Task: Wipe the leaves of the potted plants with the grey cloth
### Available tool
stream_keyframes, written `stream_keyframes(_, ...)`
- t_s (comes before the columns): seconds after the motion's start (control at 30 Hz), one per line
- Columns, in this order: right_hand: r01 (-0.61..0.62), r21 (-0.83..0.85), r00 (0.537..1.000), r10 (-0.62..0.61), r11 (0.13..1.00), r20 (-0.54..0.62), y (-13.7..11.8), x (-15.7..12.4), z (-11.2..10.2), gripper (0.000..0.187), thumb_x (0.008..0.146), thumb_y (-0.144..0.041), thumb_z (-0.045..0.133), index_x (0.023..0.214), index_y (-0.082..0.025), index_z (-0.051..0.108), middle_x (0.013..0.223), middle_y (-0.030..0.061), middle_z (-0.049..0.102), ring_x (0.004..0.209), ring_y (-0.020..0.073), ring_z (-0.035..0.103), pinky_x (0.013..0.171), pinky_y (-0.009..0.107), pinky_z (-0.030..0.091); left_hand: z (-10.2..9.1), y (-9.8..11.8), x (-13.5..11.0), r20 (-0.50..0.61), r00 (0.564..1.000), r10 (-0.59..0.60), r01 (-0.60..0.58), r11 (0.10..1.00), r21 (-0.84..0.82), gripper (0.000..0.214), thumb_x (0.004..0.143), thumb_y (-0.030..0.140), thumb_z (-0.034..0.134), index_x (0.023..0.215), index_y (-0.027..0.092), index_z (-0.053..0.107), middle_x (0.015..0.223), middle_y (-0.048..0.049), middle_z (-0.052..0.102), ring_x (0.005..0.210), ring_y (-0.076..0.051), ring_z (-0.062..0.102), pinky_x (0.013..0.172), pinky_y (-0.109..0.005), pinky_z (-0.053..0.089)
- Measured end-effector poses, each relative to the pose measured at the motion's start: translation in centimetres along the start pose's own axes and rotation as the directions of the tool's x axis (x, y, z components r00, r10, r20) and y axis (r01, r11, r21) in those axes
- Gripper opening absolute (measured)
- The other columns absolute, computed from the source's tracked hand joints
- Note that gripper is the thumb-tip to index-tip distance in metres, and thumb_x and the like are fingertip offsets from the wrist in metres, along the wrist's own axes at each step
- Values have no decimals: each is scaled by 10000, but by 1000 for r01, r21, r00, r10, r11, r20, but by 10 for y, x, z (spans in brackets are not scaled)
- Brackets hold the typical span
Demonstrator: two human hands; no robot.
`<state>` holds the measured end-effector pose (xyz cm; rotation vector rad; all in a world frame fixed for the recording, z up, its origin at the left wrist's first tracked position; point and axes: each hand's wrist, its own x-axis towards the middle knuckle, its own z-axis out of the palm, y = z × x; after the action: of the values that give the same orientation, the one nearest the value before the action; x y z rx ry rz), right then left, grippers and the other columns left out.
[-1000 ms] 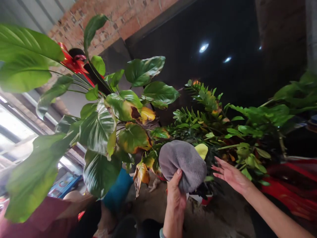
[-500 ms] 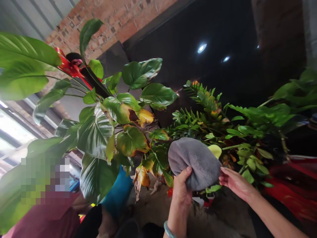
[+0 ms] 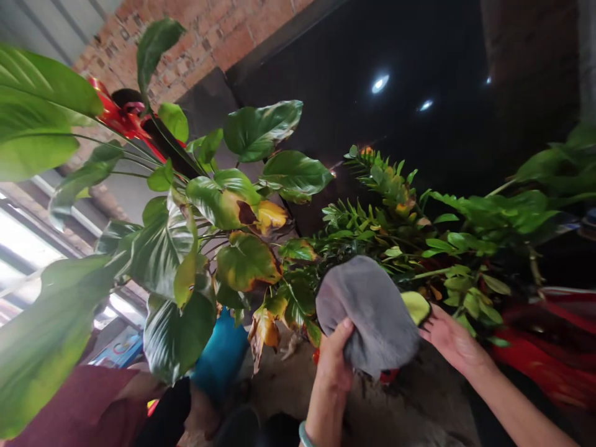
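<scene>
A soft grey plush piece (image 3: 367,316), flat and rounded, is held up in front of the plants. My left hand (image 3: 336,354) is closed on its lower left edge, thumb on the near face and the other fingers hidden behind. A yellow-green flap (image 3: 416,307) with a dark edge sticks out from the plush piece's right side. My right hand (image 3: 449,338) is at that flap, its fingertips against the dark edge and partly hidden. What kind of article the plush piece is, I cannot tell.
A large leafy plant (image 3: 162,248) with some browned leaves fills the left. Lower green plants (image 3: 456,248) stand behind my hands, before a glossy dark panel (image 3: 372,124). Red shiny material (image 3: 544,347) lies at right. A person in a maroon garment (image 3: 79,410) is at lower left.
The plush piece has turned a little, and more of the yellow-green flap shows. My right hand has shifted slightly right and up, from the grey edge to the flap.
</scene>
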<state>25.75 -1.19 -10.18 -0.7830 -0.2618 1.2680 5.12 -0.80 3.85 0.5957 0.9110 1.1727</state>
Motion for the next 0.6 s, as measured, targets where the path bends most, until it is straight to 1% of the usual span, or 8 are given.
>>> stream_keyframes(0.07,-9,37,999,8,999,32,1,1,4,248,681,-427,733,889,-294,718,882,26,750,914,270,671,804,431,535,-2,-4,7,-81,997,16,-17,1000,-7,594,402,259,899,939,122,688,954,-133,757,1099,-356,643,970,-423,505)
stream_keyframes(0.13,-44,26,997,42,999,70,1,0,7,261,675,-426,738,899,-292,732,946,35,754,948,274,666,811,426,532,-14,-23,8,-133,990,-43,49,998,41,547,442,228,883,934,107,677,974,-153,752,1065,-354,660,948,-429,519)
stream_keyframes(0.23,-57,-20,994,58,998,87,2,-2,7,242,648,-422,761,846,-283,747,1064,54,750,1008,297,655,833,430,526,-38,-55,0,-151,974,-166,181,980,85,553,441,245,885,929,100,669,968,-169,752,1012,-367,679,930,-454,525)
stream_keyframes(0.3,-63,-36,994,66,997,91,2,-4,6,228,625,-407,782,803,-267,753,1061,66,757,1031,309,652,860,428,518,-43,-61,-4,-147,968,-202,213,975,59,557,435,260,883,926,103,671,940,-165,757,1007,-369,681,928,-454,525)
stream_keyframes(0.4,-103,-72,984,113,992,138,4,-6,5,253,619,-428,784,772,-229,755,952,111,773,1035,341,654,927,461,485,-23,-35,0,-119,979,-166,166,986,-10,498,458,240,866,901,105,682,922,-155,760,1032,-358,674,931,-432,527)
stream_keyframes(0.5,-122,-88,977,135,989,162,6,-7,5,325,656,-507,739,792,-212,752,964,150,765,1027,365,658,962,515,456,7,3,11,-77,997,-24,19,997,-69,442,494,220,838,901,129,690,910,-109,764,1066,-328,663,928,-400,532)
stream_keyframes(0.57,-125,-76,978,136,989,156,5,-7,6,385,675,-561,700,824,-210,752,1005,158,758,1063,368,645,992,521,435,17,10,15,-83,997,5,-11,998,-70,432,512,215,829,913,131,693,895,-98,764,1076,-316,659,931,-389,530)
stream_keyframes(0.6,-129,-71,978,138,989,153,4,-8,6,408,677,-583,685,833,-211,749,1003,158,759,1086,370,635,1005,520,425,16,6,16,-99,995,-5,-1,998,-57,435,515,211,829,919,126,693,893,-102,764,1073,-313,660,936,-387,526)
